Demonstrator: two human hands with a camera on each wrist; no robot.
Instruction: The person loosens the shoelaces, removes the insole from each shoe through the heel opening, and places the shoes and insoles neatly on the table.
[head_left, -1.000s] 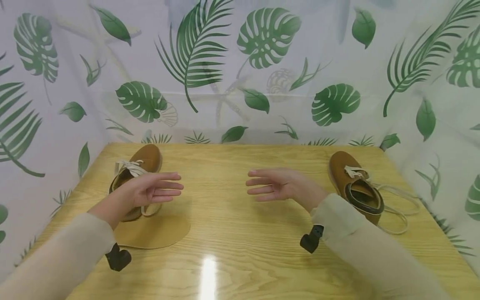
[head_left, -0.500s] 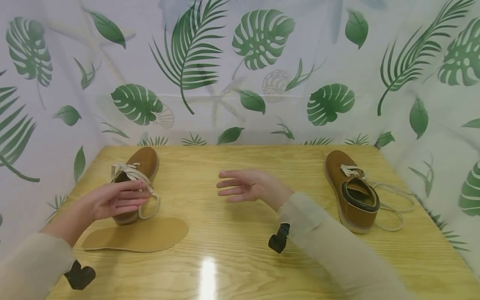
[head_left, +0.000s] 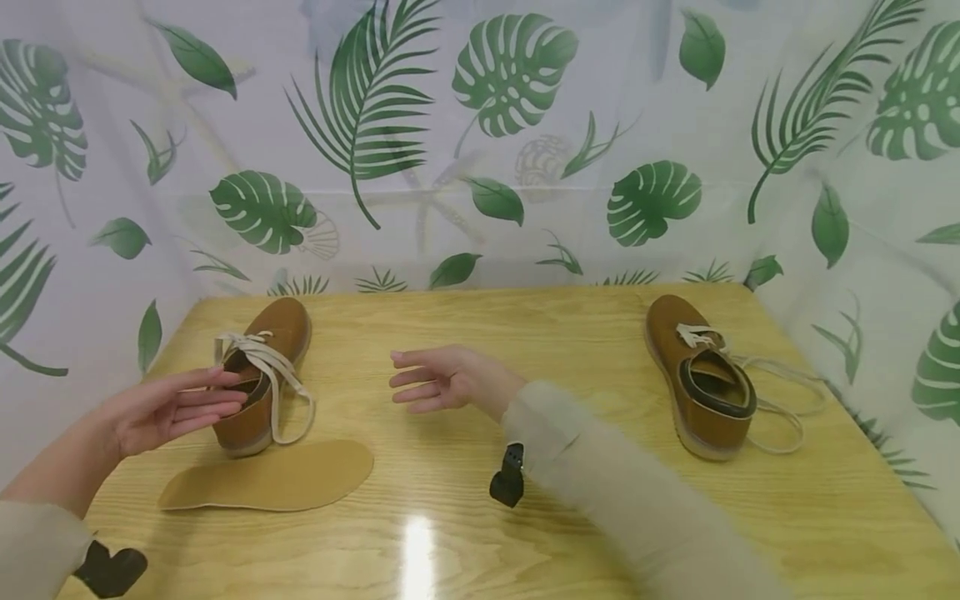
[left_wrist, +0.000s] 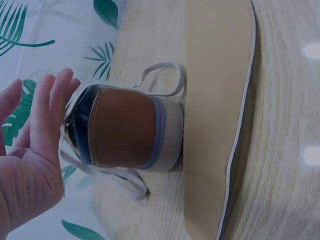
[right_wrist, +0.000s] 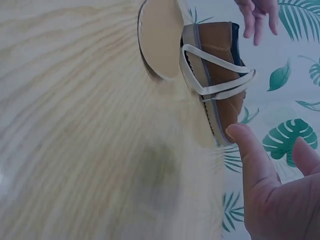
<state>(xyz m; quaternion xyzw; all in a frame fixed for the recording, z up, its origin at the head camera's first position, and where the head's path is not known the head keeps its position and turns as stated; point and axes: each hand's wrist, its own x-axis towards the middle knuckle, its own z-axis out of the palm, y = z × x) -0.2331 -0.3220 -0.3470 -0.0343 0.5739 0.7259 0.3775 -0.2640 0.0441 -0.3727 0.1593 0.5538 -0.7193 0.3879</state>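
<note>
In the head view my left hand (head_left: pixel 168 408) hovers by the heel of a brown shoe (head_left: pixel 282 327) at the left, its fingers extended and holding nothing. Loose white laces (head_left: pixel 268 360) spill over that shoe's side. A tan insole (head_left: pixel 270 477) lies flat on the table just in front of the heel. The left wrist view has the hand (left_wrist: pixel 37 145) beside the heel (left_wrist: pixel 125 127), apart from the insole (left_wrist: pixel 215 115). Over the middle of the table my right hand (head_left: pixel 450 379) is held with fingers spread and nothing in them, right of the left shoe.
A second brown shoe (head_left: pixel 697 383) stands at the right, its lace (head_left: pixel 791 417) trailing toward the table's right edge. The wooden table (head_left: pixel 480 517) ends at a leaf-printed cloth (head_left: pixel 420 225) behind and at both sides. Each wrist carries a black camera mount (head_left: pixel 508 475).
Both hands have moved left, the left one from above the shoe back past its heel, uncovering the shoe and insole. The right hand came from near the right shoe to mid-table.
</note>
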